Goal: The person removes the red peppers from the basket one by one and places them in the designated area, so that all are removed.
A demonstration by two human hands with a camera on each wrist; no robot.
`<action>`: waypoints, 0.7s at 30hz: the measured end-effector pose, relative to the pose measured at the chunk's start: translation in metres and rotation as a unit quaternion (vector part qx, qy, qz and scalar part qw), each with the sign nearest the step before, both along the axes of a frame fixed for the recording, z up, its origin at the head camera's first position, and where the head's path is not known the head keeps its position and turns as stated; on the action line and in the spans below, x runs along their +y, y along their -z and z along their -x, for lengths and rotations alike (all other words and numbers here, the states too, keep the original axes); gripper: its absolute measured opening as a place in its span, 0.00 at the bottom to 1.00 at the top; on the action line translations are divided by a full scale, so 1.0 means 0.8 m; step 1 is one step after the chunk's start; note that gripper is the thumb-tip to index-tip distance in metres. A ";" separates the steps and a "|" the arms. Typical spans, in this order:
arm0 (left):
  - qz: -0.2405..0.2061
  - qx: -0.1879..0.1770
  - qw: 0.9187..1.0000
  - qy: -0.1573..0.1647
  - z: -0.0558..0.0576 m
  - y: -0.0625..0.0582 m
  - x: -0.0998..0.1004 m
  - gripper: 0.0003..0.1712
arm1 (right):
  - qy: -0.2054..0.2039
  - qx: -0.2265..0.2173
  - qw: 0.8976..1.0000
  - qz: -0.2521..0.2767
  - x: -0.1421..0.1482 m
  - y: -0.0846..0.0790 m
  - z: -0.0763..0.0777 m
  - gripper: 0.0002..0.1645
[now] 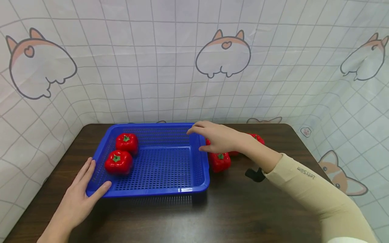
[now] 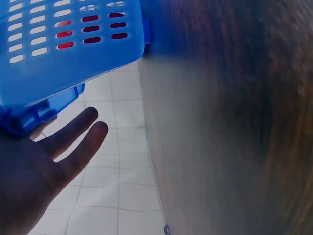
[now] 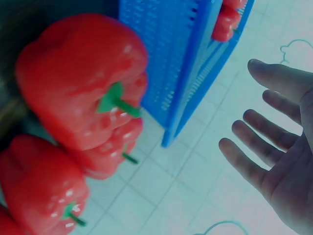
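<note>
A blue plastic basket (image 1: 146, 192) with slotted walls sits on the dark table. Inside it, at the left, are two red bell peppers, one behind (image 1: 129, 145) and one in front (image 1: 118, 166). My left hand (image 1: 76, 200) is at the basket's left front corner, thumb by the rim and straight fingers along the outer side. Over the right rim hovers my right hand (image 1: 217, 136), fingers loosely bent and holding nothing. Several more red peppers (image 3: 73, 83) with green stems stand outside the basket on the right, partly hidden by my right hand and forearm in the head view.
The brown wood-grain table (image 1: 243, 209) reaches back to a white grid-patterned cloth (image 1: 176, 84) with cartoon dogs, which hangs behind and at both sides. A small black piece (image 1: 256, 175) shows beside my right cuff.
</note>
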State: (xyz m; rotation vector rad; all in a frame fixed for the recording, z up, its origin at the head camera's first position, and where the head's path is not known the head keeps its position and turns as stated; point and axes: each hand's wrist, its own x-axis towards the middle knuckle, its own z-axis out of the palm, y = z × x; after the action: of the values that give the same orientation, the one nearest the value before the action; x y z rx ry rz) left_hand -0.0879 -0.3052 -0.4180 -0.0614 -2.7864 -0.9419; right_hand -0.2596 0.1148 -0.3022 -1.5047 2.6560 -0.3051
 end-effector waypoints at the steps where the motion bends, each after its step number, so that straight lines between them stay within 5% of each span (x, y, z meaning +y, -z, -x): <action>1: 0.001 0.000 1.000 0.000 0.000 0.000 0.000 0.50 | -0.002 0.000 1.000 -0.003 -0.005 -0.002 0.000 0.32; 21: 0.000 0.003 1.000 0.004 0.000 0.000 -0.001 0.50 | -0.041 0.015 0.997 -0.057 -0.088 0.001 0.008 0.32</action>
State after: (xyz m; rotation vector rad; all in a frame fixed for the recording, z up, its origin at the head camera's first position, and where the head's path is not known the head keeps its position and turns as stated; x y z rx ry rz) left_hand -0.0878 -0.3058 -0.4183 -0.0758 -2.7818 -0.9419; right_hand -0.2659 0.0445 -0.3029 -1.5883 2.5773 -0.1233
